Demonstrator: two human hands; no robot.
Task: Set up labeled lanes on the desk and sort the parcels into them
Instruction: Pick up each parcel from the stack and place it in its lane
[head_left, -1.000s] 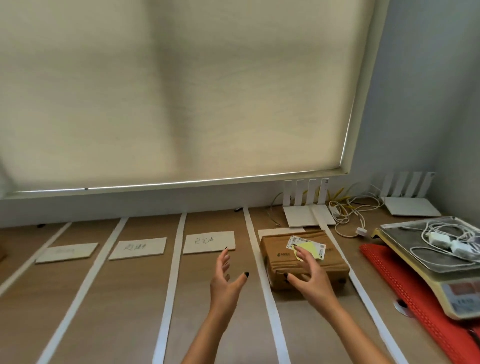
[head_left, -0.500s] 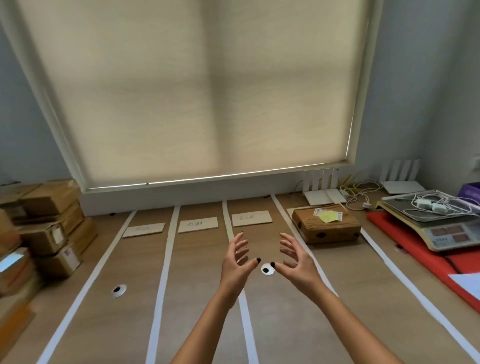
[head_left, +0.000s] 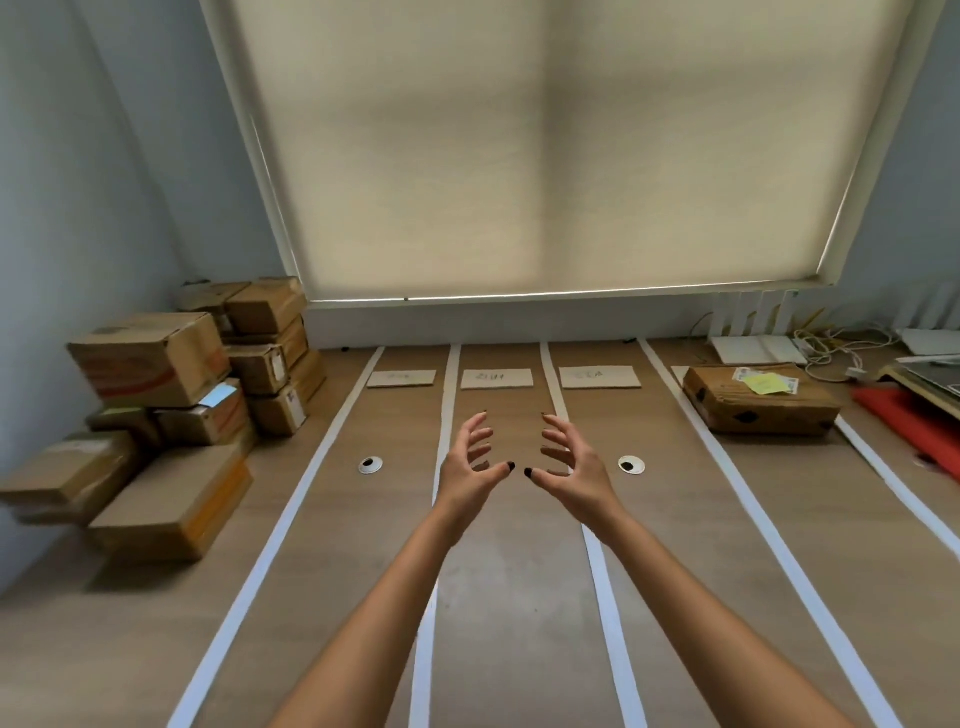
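Both hands were raised above the desk (head_left: 519, 597) and held nothing. The left hand (head_left: 470, 470) and the right hand (head_left: 569, 470) faced each other with fingers spread and loosely curled, thumbs nearly meeting, clear of the surface.

Lane layout: white tape strips (head_left: 291, 514) divided the desk into parallel lanes. Cardboard label cards (head_left: 497, 378) lay at the far end of three lanes; their writing was too faint to read. A fourth card was partly hidden behind the sorted parcel (head_left: 761, 397), which lay in the rightmost lane, near the far end, with a yellow note on top.

Unsorted stock: the parcel stack (head_left: 171, 410) stood at the left of the desk, outside the lanes and well apart from both hands.

Judged risks from this position:
- The stack was piled unevenly. Pulling a lower box would likely tip those above it.
- Dragging a parcel across a lane could lift or skew a tape strip.
- A parcel set against the far end would cover its label card, as in the rightmost lane, and invite mis-sorting.
- The cables (head_left: 831, 345) and the scale (head_left: 930, 376) just beside the rightmost lane could be snagged or knocked by a wide reach.
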